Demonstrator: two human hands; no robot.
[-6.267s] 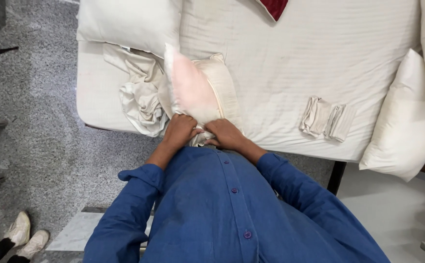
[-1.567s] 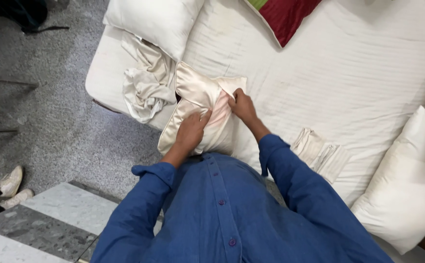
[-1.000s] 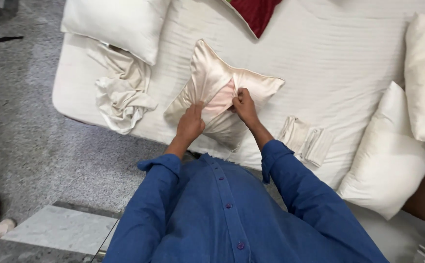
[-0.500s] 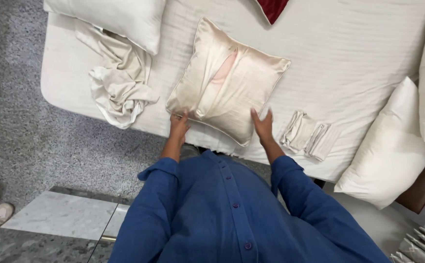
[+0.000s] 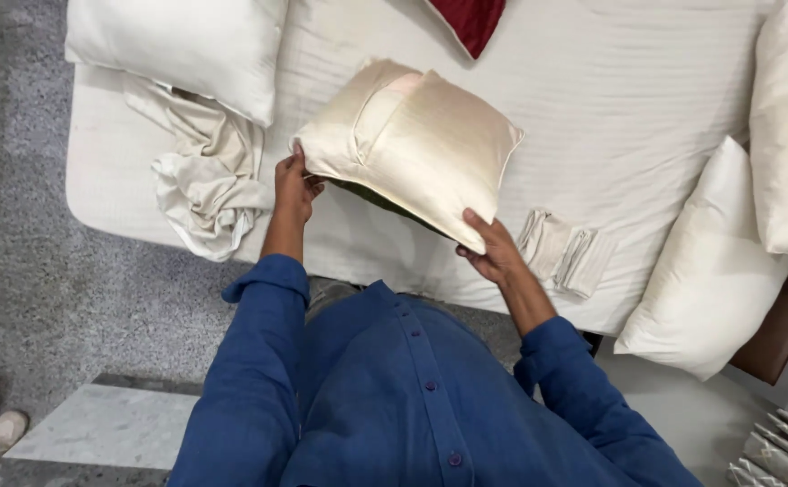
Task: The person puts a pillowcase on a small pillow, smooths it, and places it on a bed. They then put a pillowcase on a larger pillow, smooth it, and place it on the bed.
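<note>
Both hands [image 5: 394, 221] gripping cased cushion [image 5: 416, 149]

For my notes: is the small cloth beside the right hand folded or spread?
Folded: the cloth lies on the bed in compact layered pleats.

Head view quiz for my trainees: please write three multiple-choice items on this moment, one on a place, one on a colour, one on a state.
1. Where does the crumpled sheet lie?
A. on the floor
B. on the bed, left of the cushion
C. over the right pillow

2. What colour is the person's shirt?
A. blue
B. green
C. white

3. How is the cushion held?
A. left hand alone
B. lying untouched
C. both hands, with the right hand at the other corner

Answers: 1 B, it sits on the bed's left edge under a pillow. 2 A, sleeves and front are blue. 3 C, each hand grips a near corner.
</note>
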